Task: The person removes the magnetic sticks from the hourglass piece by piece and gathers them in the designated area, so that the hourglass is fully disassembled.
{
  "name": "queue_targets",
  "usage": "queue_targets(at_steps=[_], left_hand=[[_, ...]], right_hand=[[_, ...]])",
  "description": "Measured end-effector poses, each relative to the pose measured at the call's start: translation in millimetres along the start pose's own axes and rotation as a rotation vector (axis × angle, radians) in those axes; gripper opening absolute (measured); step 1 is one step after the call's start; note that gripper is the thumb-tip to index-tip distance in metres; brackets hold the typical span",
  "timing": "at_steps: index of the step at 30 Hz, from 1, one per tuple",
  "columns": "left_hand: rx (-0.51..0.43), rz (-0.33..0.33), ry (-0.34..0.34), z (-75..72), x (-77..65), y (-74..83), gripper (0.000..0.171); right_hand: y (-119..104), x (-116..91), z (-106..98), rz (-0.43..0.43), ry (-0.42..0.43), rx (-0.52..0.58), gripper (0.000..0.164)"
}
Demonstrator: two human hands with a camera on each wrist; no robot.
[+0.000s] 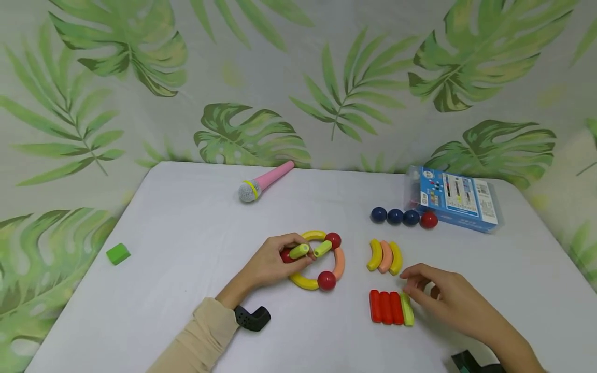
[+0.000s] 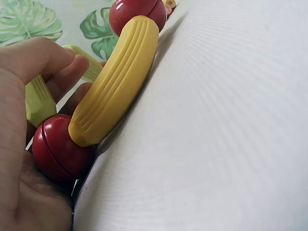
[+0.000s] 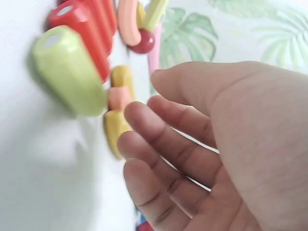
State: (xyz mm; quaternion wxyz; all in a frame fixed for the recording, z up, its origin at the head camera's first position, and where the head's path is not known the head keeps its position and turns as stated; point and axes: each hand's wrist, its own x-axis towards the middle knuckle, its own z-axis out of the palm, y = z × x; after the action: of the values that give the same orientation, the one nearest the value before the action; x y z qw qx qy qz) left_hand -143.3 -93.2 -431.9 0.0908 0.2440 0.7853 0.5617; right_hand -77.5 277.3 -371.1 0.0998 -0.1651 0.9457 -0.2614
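My left hand (image 1: 272, 260) curls round a red ball (image 2: 64, 147) at the left of a ring of building pieces; its palm lies beside the ball. Curved yellow sticks (image 2: 115, 82), a curved peach stick (image 1: 340, 263) and other red balls (image 1: 326, 281) form the ring on the table. Two light green sticks (image 1: 322, 248) rise from the balls, one between the left fingers and thumb. My right hand (image 1: 450, 298) hovers with loosely bent fingers and nothing between them. It is close beside a light green stick (image 1: 407, 310) lying against a row of straight red sticks (image 1: 386, 307).
Yellow and peach curved sticks (image 1: 385, 257) lie behind the red row. Farther back are several dark blue balls (image 1: 395, 216), a red ball (image 1: 429, 219) and a clear blue-labelled box (image 1: 459, 199). A pink toy microphone (image 1: 268, 181) lies at the back, a green block (image 1: 118, 254) far left.
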Motion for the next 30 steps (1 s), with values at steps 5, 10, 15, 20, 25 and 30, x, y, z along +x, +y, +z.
queue_targets(at_steps=[5, 10, 15, 20, 25, 30], left_hand=[[-0.018, 0.006, -0.007, 0.4, 1.2, -0.1, 0.015], [-0.015, -0.002, -0.015, -0.2, 1.0, 0.6, 0.016], [-0.02, -0.006, -0.027, 1.1, 0.6, 0.3, 0.017], [-0.023, 0.022, -0.027, 1.7, 1.2, 0.2, 0.018], [-0.022, 0.073, 0.0, 1.1, 1.6, 0.7, 0.019], [0.004, 0.11, 0.045, 0.7, 2.0, -1.7, 0.02]], right_hand=[[-19, 16, -7, -0.059, 0.007, -0.031, 0.025], [-36, 42, -8, -0.146, -0.013, -0.041, 0.026], [-49, 75, -4, -0.221, -0.038, -0.056, 0.034], [-62, 103, 2, -0.29, -0.078, -0.103, 0.04], [-73, 123, 8, -0.385, -0.153, -0.149, 0.036], [-78, 134, 13, -0.426, -0.153, -0.193, 0.024]])
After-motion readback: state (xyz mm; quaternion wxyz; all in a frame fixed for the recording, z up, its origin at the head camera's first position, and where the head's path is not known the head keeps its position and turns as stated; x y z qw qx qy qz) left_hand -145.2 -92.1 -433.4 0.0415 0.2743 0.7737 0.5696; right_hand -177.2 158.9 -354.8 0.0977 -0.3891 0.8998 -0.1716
